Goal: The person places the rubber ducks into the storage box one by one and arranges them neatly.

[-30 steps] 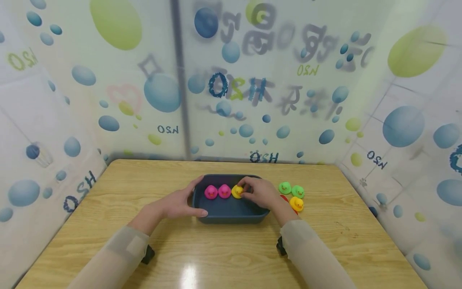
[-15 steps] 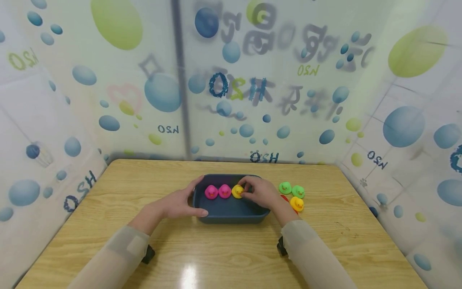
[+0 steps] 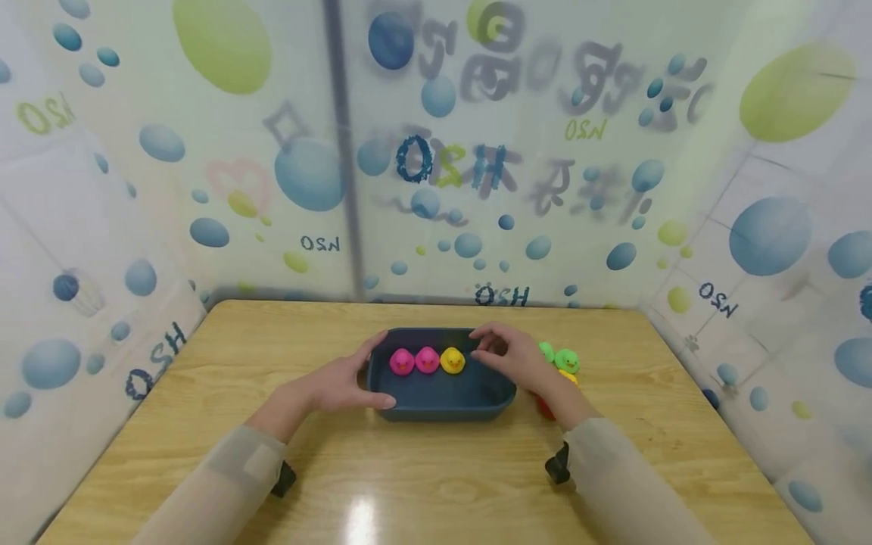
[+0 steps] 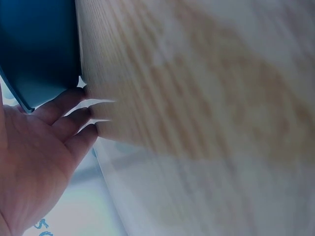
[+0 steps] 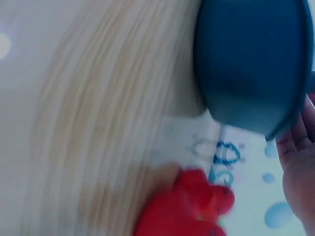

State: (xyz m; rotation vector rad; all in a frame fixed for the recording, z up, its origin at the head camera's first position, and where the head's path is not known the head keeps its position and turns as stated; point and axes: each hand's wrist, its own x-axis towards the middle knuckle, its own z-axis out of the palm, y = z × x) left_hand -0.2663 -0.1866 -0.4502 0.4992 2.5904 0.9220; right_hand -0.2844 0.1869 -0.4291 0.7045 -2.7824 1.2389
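Note:
In the head view a dark blue plastic tub (image 3: 436, 414) sits on the table. My left hand (image 3: 334, 386) holds its left end, thumb over the front rim and fingers at the back corner. The left wrist view shows those fingers against the tub's outside. Inside stand two pink rubber ducks (image 3: 427, 360) and a yellow rubber duck (image 3: 453, 361), side by side along the back. My right hand (image 3: 514, 356) hovers over the tub's right end, fingers loosely bent with nothing between them, a small gap from the yellow duck.
Right of the tub are two green ducks (image 3: 567, 361) and a second yellow duck (image 3: 569, 375), partly behind my right hand. Something red (image 3: 546, 409) lies under the forearm; the right wrist view shows a red duck (image 5: 177, 209). A printed curtain (image 3: 436, 227) stands behind the wooden table (image 3: 422, 484).
My right hand has let go of the yellow duck and moved right, away from it. The duck stays beside the pink ones. My left hand keeps its place on the tub.

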